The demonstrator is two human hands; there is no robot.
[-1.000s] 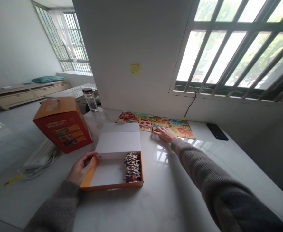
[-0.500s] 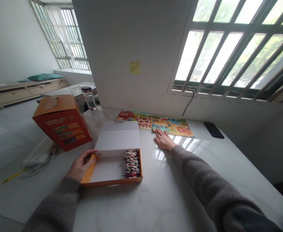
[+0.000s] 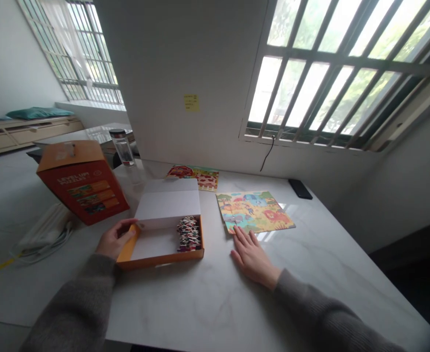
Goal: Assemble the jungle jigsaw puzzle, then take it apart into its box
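My left hand (image 3: 115, 240) grips the left wall of a shallow orange box (image 3: 152, 260) with its white lid flap open. A pile of loose puzzle pieces (image 3: 189, 233) lies in the box's right end. My right hand (image 3: 252, 255) lies flat on the white table, fingers stretched out, its fingertips touching the near edge of a finished animal puzzle board (image 3: 254, 211). A second puzzle board (image 3: 193, 175) with a red barn lies farther back by the wall.
A big orange puzzle carton (image 3: 80, 181) stands at the left, with a clear bottle (image 3: 121, 146) behind it. White cables (image 3: 45, 233) lie at the table's left edge. A black phone (image 3: 300, 188) rests near the wall under the barred window.
My right hand has slid the animal puzzle board away from the barn board, toward me and to the right. My left hand stays on the box.
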